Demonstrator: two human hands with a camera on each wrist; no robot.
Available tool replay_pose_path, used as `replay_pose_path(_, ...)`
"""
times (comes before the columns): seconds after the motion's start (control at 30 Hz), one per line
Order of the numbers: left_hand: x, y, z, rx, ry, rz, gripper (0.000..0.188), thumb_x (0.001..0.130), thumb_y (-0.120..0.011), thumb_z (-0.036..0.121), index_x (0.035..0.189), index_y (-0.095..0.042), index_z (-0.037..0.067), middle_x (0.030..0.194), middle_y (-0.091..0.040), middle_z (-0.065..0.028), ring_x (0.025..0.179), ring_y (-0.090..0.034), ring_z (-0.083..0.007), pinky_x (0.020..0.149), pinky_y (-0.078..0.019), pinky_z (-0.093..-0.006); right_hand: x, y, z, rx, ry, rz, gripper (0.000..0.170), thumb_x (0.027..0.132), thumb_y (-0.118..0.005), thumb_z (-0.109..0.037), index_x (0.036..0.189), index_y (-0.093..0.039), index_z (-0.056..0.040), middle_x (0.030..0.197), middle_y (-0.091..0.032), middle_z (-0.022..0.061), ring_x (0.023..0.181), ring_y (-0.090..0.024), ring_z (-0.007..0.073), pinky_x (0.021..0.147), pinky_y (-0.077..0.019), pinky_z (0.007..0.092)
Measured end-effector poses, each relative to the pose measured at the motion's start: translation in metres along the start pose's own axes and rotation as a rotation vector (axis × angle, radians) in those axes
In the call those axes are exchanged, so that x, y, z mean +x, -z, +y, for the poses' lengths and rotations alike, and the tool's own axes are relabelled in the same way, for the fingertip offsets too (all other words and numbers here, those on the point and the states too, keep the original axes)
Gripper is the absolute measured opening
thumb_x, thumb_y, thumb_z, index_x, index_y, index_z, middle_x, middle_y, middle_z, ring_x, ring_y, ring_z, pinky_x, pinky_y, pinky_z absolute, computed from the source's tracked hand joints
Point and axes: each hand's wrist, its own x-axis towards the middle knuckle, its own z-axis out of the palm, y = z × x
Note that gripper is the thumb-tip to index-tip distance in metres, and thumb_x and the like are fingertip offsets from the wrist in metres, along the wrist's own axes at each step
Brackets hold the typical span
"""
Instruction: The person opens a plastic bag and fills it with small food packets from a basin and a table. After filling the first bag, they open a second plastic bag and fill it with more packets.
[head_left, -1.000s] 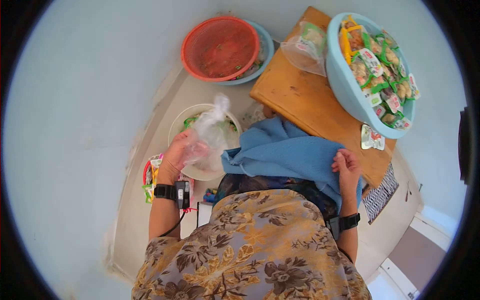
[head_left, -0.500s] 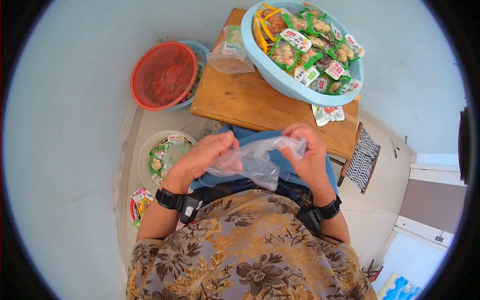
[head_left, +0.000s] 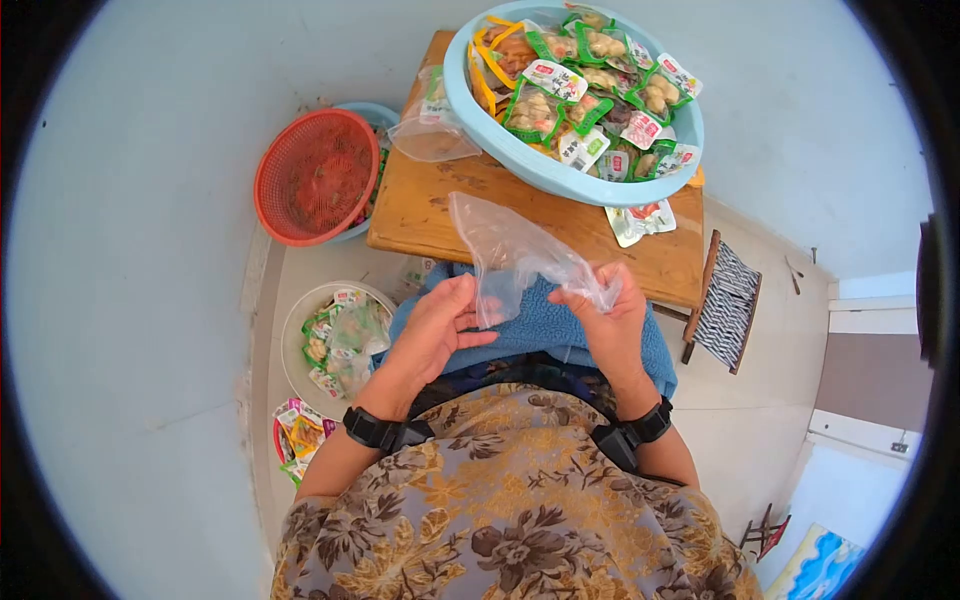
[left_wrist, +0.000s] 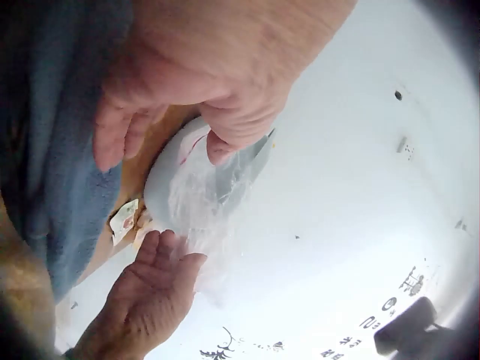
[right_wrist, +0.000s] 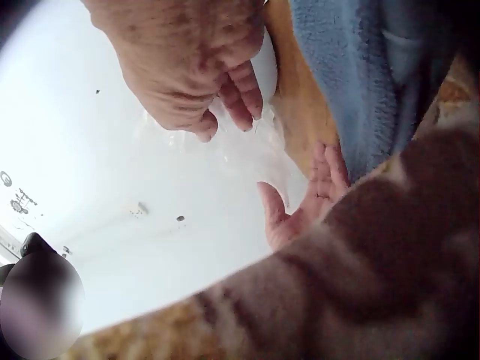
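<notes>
A clear plastic bag (head_left: 510, 245) hangs between the hands in the head view, above a blue towel (head_left: 535, 325) on the lap. The right hand (head_left: 615, 320) pinches one end of it between thumb and fingers. With fingers apart and fairly straight, the left hand (head_left: 435, 335) is at the bag's other side, its fingers seen behind the film. In the left wrist view, the bag (left_wrist: 202, 199) lies between the left hand (left_wrist: 202, 82) and the right hand (left_wrist: 146, 300). The right wrist view has the right hand (right_wrist: 187, 67) above the film, the left hand (right_wrist: 307, 206) palm up.
A blue basin (head_left: 560, 175) of snack packets stands on a wooden table (head_left: 430, 205), with another plastic bag (head_left: 435, 140) and a packet (head_left: 640, 222) beside it. At left are a red basket (head_left: 315, 180), a white tub (head_left: 290, 345) and a small packet-filled container (head_left: 300, 430). A stool (head_left: 722, 305) stands right.
The left hand has brought the bag from over the white tub to the lap, where the right hand took hold of it. The left hand has since loosened, and the bag's free end has swung up.
</notes>
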Motion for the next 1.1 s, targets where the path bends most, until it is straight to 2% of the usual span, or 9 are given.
replay_pose_path(0.13, 0.010, 0.003, -0.004, -0.123, 0.050, 0.002, 0.041, 0.098, -0.062, 0.038, 0.122, -0.056, 0.005, 0.109, -0.066, -0.0102, 0.103, -0.066, -0.0222, 0.085, -0.0560, -0.0370, -0.004, 0.011, 0.004, -0.162, 0.071, -0.138, 0.036, 0.082, -0.076, 0.003, 0.093, -0.045, -0.0086, 0.108, -0.060, 0.0083, 0.098, -0.063, 0.0157, 0.081, -0.0551, 0.0304)
replay_pose_path(0.2, 0.016, 0.011, -0.009, -0.067, -0.079, 0.030, 0.024, 0.097, -0.067, 0.026, 0.110, -0.063, 0.006, 0.095, -0.067, -0.0038, 0.084, -0.066, -0.0147, 0.075, -0.0562, -0.0304, -0.006, 0.010, 0.002, -0.224, 0.078, -0.179, 0.037, 0.081, -0.078, -0.001, 0.094, -0.045, -0.0086, 0.107, -0.061, 0.0082, 0.097, -0.063, 0.0161, 0.082, -0.0547, 0.0316)
replay_pose_path(0.27, 0.016, 0.014, -0.007, -0.051, -0.132, 0.044, 0.018, 0.096, -0.068, 0.021, 0.105, -0.064, 0.006, 0.090, -0.066, -0.0013, 0.078, -0.064, -0.0117, 0.071, -0.0546, -0.0276, -0.007, 0.006, -0.006, 0.074, 0.037, -0.183, 0.031, 0.086, -0.077, -0.012, 0.093, -0.047, -0.0081, 0.107, -0.061, 0.0079, 0.096, -0.063, 0.0161, 0.082, -0.0543, 0.0331)
replay_pose_path(0.3, 0.015, 0.016, -0.005, -0.037, -0.187, 0.057, 0.012, 0.094, -0.069, 0.016, 0.100, -0.065, 0.006, 0.085, -0.064, 0.0012, 0.071, -0.061, -0.0088, 0.066, -0.0529, -0.0248, -0.007, 0.006, -0.006, 0.075, 0.036, -0.181, 0.031, 0.086, -0.077, -0.012, 0.093, -0.047, -0.0081, 0.107, -0.061, 0.0079, 0.096, -0.063, 0.0161, 0.082, -0.0543, 0.0331)
replay_pose_path(0.37, 0.008, 0.020, 0.002, 0.082, -0.232, 0.074, 0.012, 0.095, -0.069, 0.016, 0.099, -0.065, 0.006, 0.083, -0.063, 0.0014, 0.070, -0.060, -0.0083, 0.065, -0.0514, -0.0237, -0.005, 0.012, -0.008, 0.178, -0.123, 0.018, 0.022, 0.093, -0.070, -0.018, 0.093, -0.050, -0.0074, 0.101, -0.063, 0.0073, 0.084, -0.065, 0.0150, 0.076, -0.0547, 0.0326)
replay_pose_path(0.57, -0.012, 0.037, 0.013, 0.296, -0.226, 0.092, 0.011, 0.095, -0.068, 0.015, 0.099, -0.064, 0.006, 0.080, -0.062, 0.0015, 0.068, -0.058, -0.0071, 0.061, -0.0481, -0.0226, 0.008, 0.039, 0.003, 0.160, -0.082, 0.173, 0.015, 0.100, -0.061, -0.020, 0.096, -0.054, -0.0071, 0.083, -0.063, 0.0048, 0.063, -0.061, 0.0132, 0.059, -0.0535, 0.0285)
replay_pose_path(0.87, -0.010, 0.034, 0.003, 0.298, -0.188, 0.075, 0.021, 0.099, -0.063, 0.024, 0.096, -0.068, 0.003, 0.076, -0.062, 0.0035, 0.065, -0.056, -0.0051, 0.061, -0.0438, -0.0210, 0.006, 0.026, -0.005, 0.123, -0.283, 0.259, 0.018, 0.101, -0.059, -0.020, 0.107, -0.062, -0.0035, 0.081, -0.062, 0.0023, 0.062, -0.059, 0.0107, 0.055, -0.0522, 0.0268)
replay_pose_path(0.97, -0.011, 0.038, 0.004, 0.316, -0.169, 0.060, 0.023, 0.100, -0.063, 0.026, 0.096, -0.068, 0.003, 0.077, -0.063, 0.0024, 0.066, -0.057, -0.0062, 0.062, -0.0457, -0.0214, 0.010, 0.041, 0.005, 0.087, -0.140, 0.278, 0.017, 0.100, -0.060, -0.020, 0.103, -0.063, -0.0029, 0.076, -0.062, 0.0025, 0.061, -0.059, 0.0107, 0.053, -0.0512, 0.0265)
replay_pose_path(1.1, -0.011, 0.042, 0.000, 0.332, -0.163, 0.016, 0.026, 0.099, -0.063, 0.028, 0.097, -0.067, 0.002, 0.078, -0.063, 0.0012, 0.066, -0.059, -0.0078, 0.062, -0.0479, -0.0221, 0.007, 0.045, 0.009, 0.152, -0.124, 0.315, 0.016, 0.101, -0.059, -0.019, 0.101, -0.063, -0.0035, 0.071, -0.061, 0.0024, 0.060, -0.058, 0.0113, 0.053, -0.0505, 0.0266)
